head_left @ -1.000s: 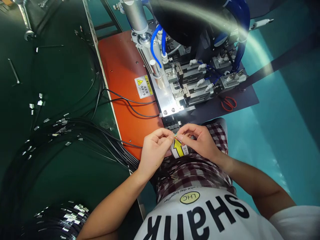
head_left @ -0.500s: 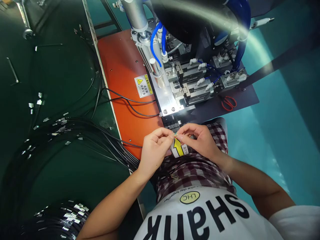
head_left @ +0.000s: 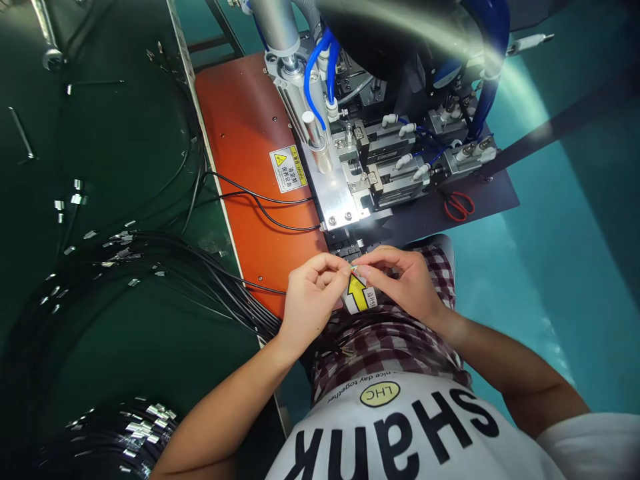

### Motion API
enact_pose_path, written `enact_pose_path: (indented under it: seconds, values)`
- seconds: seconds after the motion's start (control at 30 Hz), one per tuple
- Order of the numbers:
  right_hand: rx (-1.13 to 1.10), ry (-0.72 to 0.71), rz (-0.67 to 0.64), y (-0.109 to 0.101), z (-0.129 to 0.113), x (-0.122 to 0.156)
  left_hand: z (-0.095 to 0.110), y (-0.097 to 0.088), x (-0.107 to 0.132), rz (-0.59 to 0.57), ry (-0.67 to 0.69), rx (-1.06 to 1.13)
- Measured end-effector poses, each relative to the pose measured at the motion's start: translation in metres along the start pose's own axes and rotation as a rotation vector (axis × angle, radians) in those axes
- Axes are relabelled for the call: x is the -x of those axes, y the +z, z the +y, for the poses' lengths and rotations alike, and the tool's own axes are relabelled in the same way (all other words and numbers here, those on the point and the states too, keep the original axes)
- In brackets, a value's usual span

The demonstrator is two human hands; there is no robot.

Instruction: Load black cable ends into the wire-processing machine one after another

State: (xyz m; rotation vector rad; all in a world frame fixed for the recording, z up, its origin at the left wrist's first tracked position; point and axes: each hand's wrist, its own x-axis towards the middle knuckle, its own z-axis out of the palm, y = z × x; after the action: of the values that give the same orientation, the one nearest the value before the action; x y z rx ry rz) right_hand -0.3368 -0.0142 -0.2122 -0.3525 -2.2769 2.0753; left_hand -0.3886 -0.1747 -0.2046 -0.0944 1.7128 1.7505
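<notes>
Brushed metal fixture, glossy blue plastic hoses, matt orange plate, checked cloth

Light falls from above, glaring white off the polished aluminium machine block. A pale curved streak of lens flare sweeps across the top right over the teal floor. The dark green bench mat at left lies dim, its bundle of thin black cables nearly lost in shadow. The left hand and right hand are evenly lit and sharp, though the tiny coloured wire tip pinched between them is too small to resolve. Straight edges bow toward the borders.
</notes>
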Motion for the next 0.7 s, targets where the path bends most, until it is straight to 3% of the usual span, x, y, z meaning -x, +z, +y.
enact_pose_path:
  seconds: [0.37, 0.7]
  values:
    - [-0.088, 0.109, -0.003, -0.0013, 0.0002, -0.0038, 0.0008, 0.0007, 0.0003, 0.02, 0.131, -0.136]
    - [-0.035, 0.068, 0.001, 0.0015, 0.0017, -0.0043, -0.0004, 0.002, 0.0012, 0.017, 0.131, -0.115]
